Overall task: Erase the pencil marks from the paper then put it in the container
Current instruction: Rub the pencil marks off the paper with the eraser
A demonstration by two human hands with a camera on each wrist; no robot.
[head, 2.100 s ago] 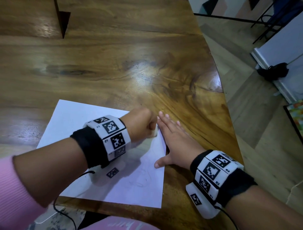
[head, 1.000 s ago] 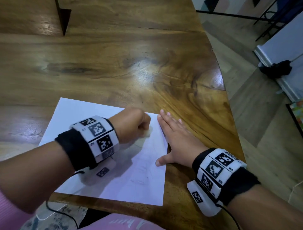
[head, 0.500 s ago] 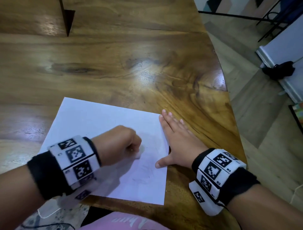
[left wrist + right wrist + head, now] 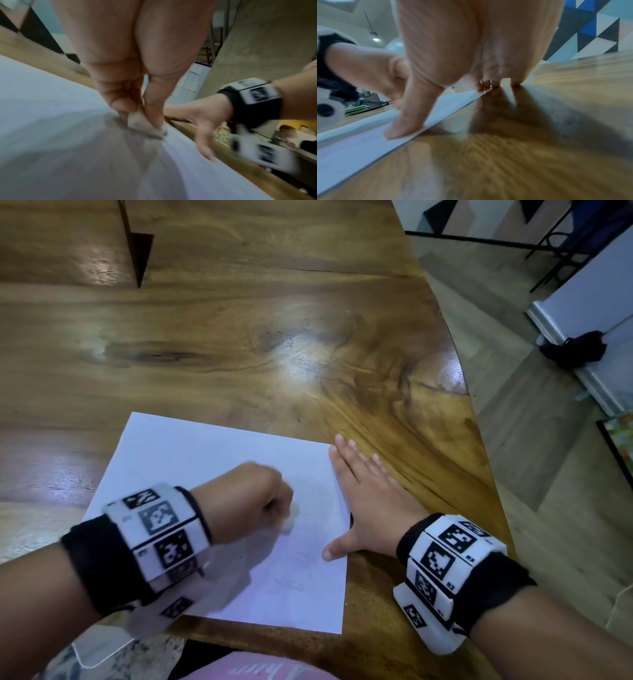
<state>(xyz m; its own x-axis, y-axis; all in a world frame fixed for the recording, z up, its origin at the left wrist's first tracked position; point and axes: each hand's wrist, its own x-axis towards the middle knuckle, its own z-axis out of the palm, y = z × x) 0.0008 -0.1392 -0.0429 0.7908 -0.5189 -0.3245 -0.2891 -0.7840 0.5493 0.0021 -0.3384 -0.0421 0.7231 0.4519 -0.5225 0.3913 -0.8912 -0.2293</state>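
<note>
A white sheet of paper (image 4: 191, 467) lies near the front edge of the wooden table (image 4: 274, 337). Faint pencil marks (image 4: 291, 577) show on its lower right part. My left hand (image 4: 246, 501) is a fist over the sheet's middle and pinches a small white eraser (image 4: 139, 121), whose tip presses on the paper (image 4: 51, 108). My right hand (image 4: 366, 498) lies flat with straight fingers along the sheet's right edge. Its thumb (image 4: 404, 125) presses the paper (image 4: 351, 146) down. No container is in view.
The table's curved right edge (image 4: 479, 440) drops to a floor with a black object (image 4: 575, 350) by a white wall base. A dark wedge-shaped gap (image 4: 137, 251) splits the tabletop at the far left. Pink clothing (image 4: 260, 669) shows below the near edge.
My left hand with the eraser has slid back from the sheet's top right corner toward its middle, blurred with motion. The right hand has stayed flat on the paper's edge.
</note>
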